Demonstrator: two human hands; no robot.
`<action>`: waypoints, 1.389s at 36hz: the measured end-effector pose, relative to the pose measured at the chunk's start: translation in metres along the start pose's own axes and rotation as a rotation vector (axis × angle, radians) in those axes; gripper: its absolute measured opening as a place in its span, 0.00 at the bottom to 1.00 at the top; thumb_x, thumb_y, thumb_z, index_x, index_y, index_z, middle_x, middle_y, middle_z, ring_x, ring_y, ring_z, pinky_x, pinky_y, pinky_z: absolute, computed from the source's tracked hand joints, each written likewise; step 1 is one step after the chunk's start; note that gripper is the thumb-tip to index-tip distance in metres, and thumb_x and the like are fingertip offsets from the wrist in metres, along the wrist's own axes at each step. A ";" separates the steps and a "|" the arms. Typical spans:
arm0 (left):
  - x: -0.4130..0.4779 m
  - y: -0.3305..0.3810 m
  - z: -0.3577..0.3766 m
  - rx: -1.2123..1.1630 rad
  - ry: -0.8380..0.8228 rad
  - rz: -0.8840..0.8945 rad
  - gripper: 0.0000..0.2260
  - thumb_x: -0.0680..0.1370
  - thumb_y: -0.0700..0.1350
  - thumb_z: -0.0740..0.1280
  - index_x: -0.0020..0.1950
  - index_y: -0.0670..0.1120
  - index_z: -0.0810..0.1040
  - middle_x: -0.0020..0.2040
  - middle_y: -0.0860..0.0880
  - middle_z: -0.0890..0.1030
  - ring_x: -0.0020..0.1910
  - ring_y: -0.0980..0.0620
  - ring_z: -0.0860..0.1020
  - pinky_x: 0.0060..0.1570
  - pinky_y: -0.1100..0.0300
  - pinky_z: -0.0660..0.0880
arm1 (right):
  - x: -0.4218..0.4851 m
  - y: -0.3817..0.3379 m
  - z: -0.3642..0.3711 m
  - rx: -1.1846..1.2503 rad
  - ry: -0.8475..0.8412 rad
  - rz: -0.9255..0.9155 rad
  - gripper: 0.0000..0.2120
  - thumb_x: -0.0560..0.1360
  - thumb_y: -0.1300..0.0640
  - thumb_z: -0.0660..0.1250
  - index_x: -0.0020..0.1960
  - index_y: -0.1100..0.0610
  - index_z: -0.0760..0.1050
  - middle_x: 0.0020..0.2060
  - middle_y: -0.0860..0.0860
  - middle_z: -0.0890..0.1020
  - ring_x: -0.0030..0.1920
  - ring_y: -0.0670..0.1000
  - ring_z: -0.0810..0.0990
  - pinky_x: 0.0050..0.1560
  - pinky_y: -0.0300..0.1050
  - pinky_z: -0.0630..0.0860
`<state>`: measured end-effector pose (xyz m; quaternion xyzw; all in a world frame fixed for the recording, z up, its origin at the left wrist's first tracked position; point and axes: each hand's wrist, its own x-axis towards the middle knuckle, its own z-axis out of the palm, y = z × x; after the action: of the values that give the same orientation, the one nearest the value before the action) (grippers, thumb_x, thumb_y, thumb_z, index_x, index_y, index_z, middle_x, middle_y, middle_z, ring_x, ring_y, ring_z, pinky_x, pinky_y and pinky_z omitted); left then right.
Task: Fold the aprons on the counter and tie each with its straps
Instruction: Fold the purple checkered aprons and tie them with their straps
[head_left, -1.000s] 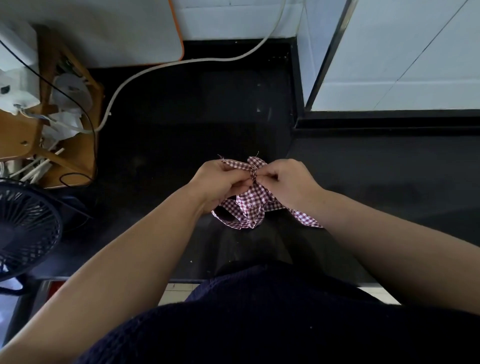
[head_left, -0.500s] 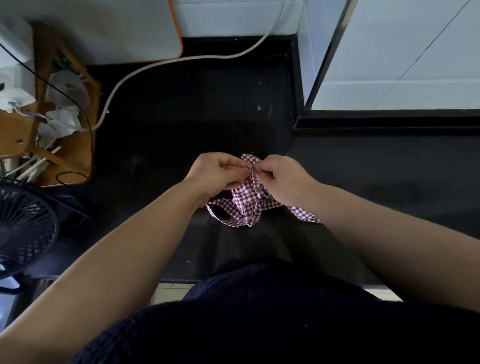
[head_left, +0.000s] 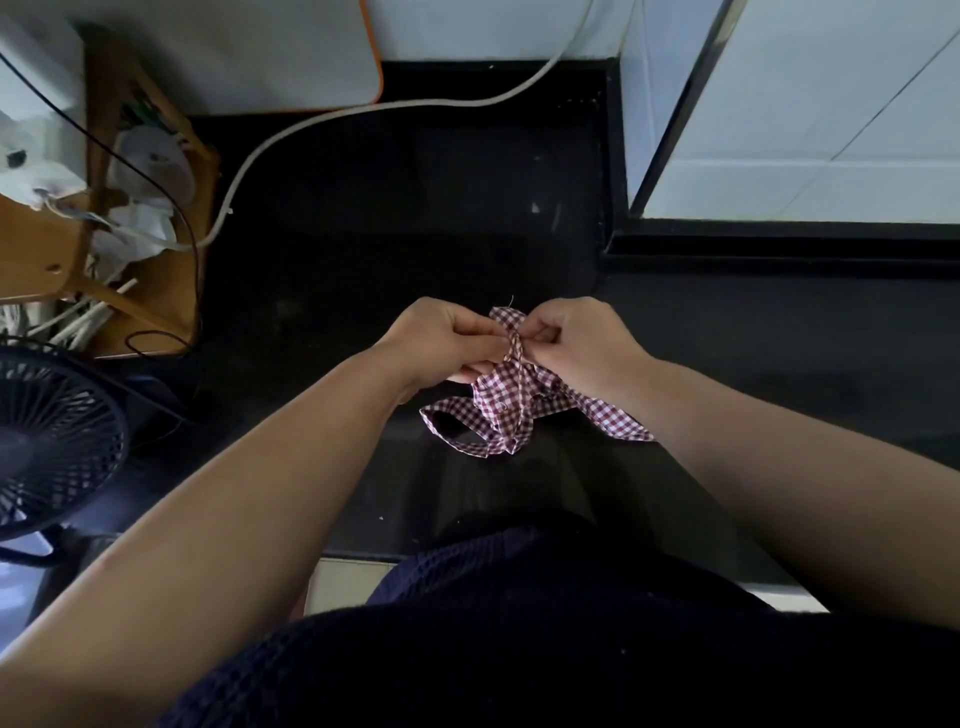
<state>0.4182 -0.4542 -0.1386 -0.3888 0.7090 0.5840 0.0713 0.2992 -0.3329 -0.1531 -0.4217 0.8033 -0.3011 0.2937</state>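
A black fan (head_left: 52, 441) stands at nine o'clock, off the dark counter's (head_left: 363, 234) left edge. At centre, left hand (head_left: 441, 343) and right hand (head_left: 582, 343) pinch the top of the bunched checked apron (head_left: 506, 410) near the front edge; the counter runs on toward twelve and three o'clock

Counter (head_left: 415, 234): open black surface from the middle back to the rear edge, and along the right side in front of the ledge. Rear-right corner is blocked by a white tiled wall block (head_left: 805, 130) with a raised black ledge (head_left: 779, 254) at its foot. White cable (head_left: 467, 103) runs along the rear edge, then curves down to the wooden rack (head_left: 156, 291) crowding the left edge. Black fan (head_left: 57, 441) at the front-left corner; on or off the counter, can't tell. Middle near the front edge is taken: left hand (head_left: 441, 343) and right hand (head_left: 582, 343) pinching the gingham apron (head_left: 498, 410).
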 end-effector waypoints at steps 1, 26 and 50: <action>0.000 0.000 0.000 0.041 0.017 0.028 0.04 0.73 0.43 0.73 0.42 0.53 0.83 0.38 0.55 0.84 0.36 0.63 0.81 0.37 0.69 0.76 | 0.001 0.000 -0.001 -0.015 -0.004 -0.008 0.06 0.74 0.61 0.68 0.50 0.57 0.81 0.36 0.40 0.76 0.37 0.37 0.74 0.39 0.24 0.69; 0.005 -0.001 0.000 0.623 -0.026 0.277 0.06 0.82 0.50 0.58 0.49 0.49 0.70 0.44 0.54 0.69 0.40 0.57 0.71 0.37 0.66 0.65 | 0.015 0.001 -0.003 -0.092 -0.095 -0.144 0.13 0.82 0.52 0.57 0.39 0.54 0.67 0.30 0.47 0.70 0.30 0.46 0.69 0.31 0.33 0.65; 0.001 0.000 -0.007 0.839 0.007 0.297 0.08 0.82 0.48 0.56 0.45 0.47 0.68 0.41 0.52 0.69 0.36 0.55 0.69 0.36 0.60 0.67 | 0.022 -0.001 -0.005 -0.105 -0.047 0.025 0.14 0.82 0.51 0.55 0.40 0.55 0.68 0.32 0.48 0.71 0.33 0.44 0.69 0.33 0.39 0.63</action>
<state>0.4203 -0.4604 -0.1372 -0.2221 0.9330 0.2483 0.1358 0.2858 -0.3509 -0.1539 -0.4335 0.8161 -0.2449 0.2935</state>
